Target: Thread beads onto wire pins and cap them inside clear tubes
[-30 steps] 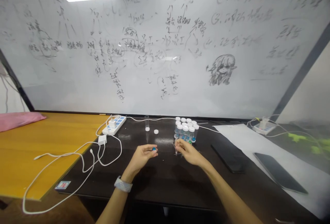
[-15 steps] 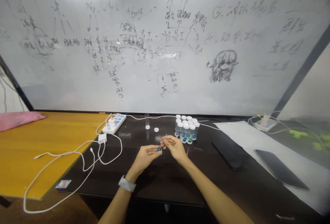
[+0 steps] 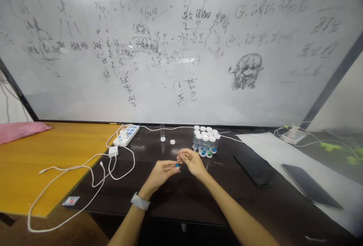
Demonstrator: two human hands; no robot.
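Note:
A small shiny blue ball (image 3: 177, 165) is pinched between the thumb and fingers of my left hand (image 3: 163, 172). Right beside it, my right hand (image 3: 193, 161) is closed on a thin light-coloured loop (image 3: 183, 150), a cord or wire; whether it joins the ball is too small to tell. Beyond the hands, a clear vial (image 3: 162, 132) stands on the dark table with a white end at its base. A loose white cap (image 3: 172, 142) lies to its right. Several clear vials with white caps (image 3: 204, 138) stand grouped behind my right hand, some with blue or green balls inside.
A power strip (image 3: 126, 135) and white cables (image 3: 90, 167) lie at the left, over the dark table (image 3: 198, 204) and a yellow table (image 3: 70, 140). Two dark phone-like slabs lie at the right, one (image 3: 252, 170) on the table, another (image 3: 312, 186) on white paper (image 3: 263, 142). A whiteboard (image 3: 170, 106) rises behind.
The blue ball and my left fingertips have shifted slightly right, closer to my right fingers. My right hand keeps its hold on the thin loop.

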